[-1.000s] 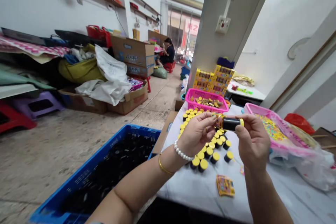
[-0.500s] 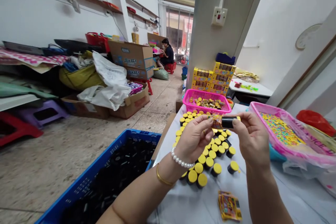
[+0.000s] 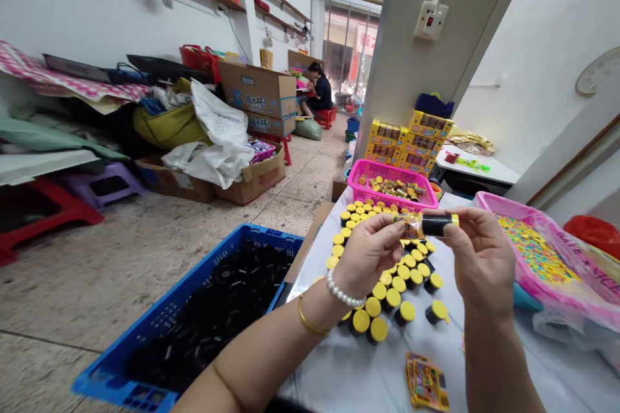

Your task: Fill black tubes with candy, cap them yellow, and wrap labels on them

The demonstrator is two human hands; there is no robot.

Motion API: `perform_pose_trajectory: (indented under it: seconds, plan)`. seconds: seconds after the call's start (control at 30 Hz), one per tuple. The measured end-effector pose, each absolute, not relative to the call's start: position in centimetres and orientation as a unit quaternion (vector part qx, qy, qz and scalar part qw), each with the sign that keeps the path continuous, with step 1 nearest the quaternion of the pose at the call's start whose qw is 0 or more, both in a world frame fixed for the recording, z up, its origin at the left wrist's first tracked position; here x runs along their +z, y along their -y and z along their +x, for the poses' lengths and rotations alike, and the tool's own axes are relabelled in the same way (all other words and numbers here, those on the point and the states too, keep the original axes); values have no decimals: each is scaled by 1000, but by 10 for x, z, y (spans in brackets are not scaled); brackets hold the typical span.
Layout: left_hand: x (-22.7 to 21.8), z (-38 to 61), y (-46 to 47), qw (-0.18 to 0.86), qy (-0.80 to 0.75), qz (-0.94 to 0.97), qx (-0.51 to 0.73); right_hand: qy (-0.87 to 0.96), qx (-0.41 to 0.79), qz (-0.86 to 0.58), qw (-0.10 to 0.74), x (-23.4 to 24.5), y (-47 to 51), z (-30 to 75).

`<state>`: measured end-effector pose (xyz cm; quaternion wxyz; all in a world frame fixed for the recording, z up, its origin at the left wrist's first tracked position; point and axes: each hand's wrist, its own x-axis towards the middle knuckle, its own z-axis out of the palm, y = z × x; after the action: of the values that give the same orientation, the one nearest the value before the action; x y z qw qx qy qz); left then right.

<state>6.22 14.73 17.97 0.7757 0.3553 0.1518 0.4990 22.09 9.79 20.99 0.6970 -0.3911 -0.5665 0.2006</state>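
Above the table, a small black canister [image 3: 434, 226] with a yellow cap lies sideways between my hands. My right hand [image 3: 482, 258] grips it at the capped end, thumb in front. At its other end is a shiny printed plastic sleeve [image 3: 413, 224], pinched at its left edge by my left hand [image 3: 371, 255]. How far the sleeve reaches over the canister is unclear. Many more black canisters with yellow caps [image 3: 392, 298] stand upright below and behind my hands. One canister [image 3: 437, 312] is apart on the right. A stack of flat printed sleeves [image 3: 426, 382] rests near the front.
Left of the table is a blue crate [image 3: 121, 342] full of black pieces. A pink basket [image 3: 392, 197] with wrapped canisters stands at the back, before stacked yellow boxes [image 3: 429, 145]. Colourful small pieces fill a pink lined tub [image 3: 535, 248] at right. A person [image 3: 320, 87] sits far off.
The view has swung slightly left, so the scene sits further right. Both hands keep their grip on the canister and sleeve, with little visible movement between them.
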Motion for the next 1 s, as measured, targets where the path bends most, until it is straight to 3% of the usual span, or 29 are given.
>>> perform_pose_trajectory:
  seconds: [0.4, 0.67, 1.0]
  plan:
    - [174, 70, -144, 811, -130, 294, 489, 505, 352, -353, 705, 208, -112, 228]
    - [174, 69, -145, 824, -111, 280, 480, 529, 218, -464, 677, 209, -96, 221]
    - [173, 70, -148, 819, -114, 281, 487, 601, 145, -419, 665, 205, -102, 224]
